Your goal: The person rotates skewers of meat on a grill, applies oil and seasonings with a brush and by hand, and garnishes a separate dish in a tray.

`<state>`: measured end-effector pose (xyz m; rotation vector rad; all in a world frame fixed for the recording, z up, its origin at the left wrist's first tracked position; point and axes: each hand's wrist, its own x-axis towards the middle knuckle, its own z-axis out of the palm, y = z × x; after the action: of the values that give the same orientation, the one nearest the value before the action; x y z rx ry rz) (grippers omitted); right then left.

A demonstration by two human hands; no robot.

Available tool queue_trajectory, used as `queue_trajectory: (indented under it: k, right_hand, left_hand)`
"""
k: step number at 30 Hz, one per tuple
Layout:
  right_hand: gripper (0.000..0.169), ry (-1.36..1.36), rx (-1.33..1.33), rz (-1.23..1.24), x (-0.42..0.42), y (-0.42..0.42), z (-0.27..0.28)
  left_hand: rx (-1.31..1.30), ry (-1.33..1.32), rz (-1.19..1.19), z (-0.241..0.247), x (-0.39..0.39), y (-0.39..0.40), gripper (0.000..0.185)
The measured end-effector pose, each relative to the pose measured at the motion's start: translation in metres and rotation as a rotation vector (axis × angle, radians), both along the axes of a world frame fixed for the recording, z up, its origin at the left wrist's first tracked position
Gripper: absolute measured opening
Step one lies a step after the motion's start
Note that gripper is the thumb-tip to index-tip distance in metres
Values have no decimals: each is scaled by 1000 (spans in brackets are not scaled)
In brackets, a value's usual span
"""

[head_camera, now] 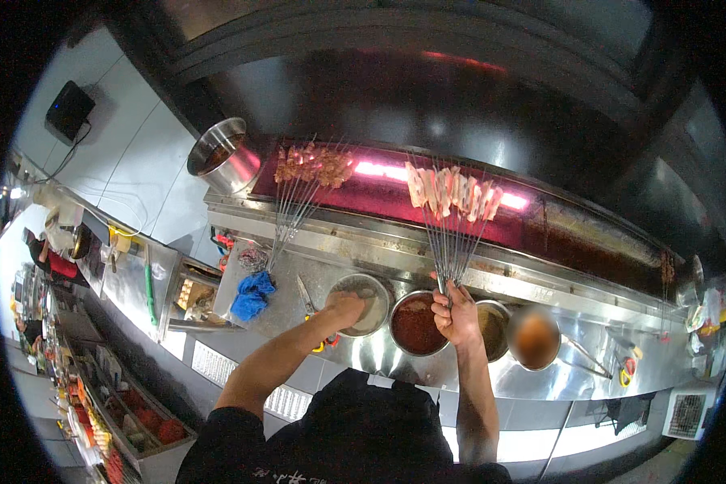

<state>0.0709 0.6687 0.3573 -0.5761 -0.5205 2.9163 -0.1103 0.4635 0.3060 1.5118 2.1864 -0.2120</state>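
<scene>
My right hand [458, 317] grips a fanned bunch of metal skewers [451, 248] by their lower ends. Pale, pinkish meat pieces [454, 190] on them lie over the glowing grill [375, 202]. My left hand [343, 310] reaches into a round metal bowl [372, 327] of whitish seasoning; its fingertips are hard to make out. Between my hands sits a bowl of dark red powder [417, 327]. Partly behind my right wrist is a bowl of yellowish-brown seasoning [491, 327]. Browned meat skewers [314, 166] rest across the grill's left part.
A steel pot [239, 169] of dark liquid stands at the grill's left end. Blue cloth [252, 295] and scissors [304, 295] lie left of the bowls. On the right are a bowl with blurred orange contents [533, 337], metal tongs [587, 357] and red-and-yellow-handled scissors [627, 371].
</scene>
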Motion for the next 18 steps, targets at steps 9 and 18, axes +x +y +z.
queue_trajectory:
  k: [9, 18]
  right_hand:
    - [34, -64, 124, 9, 5, -2, 6]
    - [42, -56, 37, -30, 15, -4, -10]
  left_hand:
    - [-88, -65, 54, -28, 10, 13, 31]
    - [127, -183, 157, -31, 5, 7, 15]
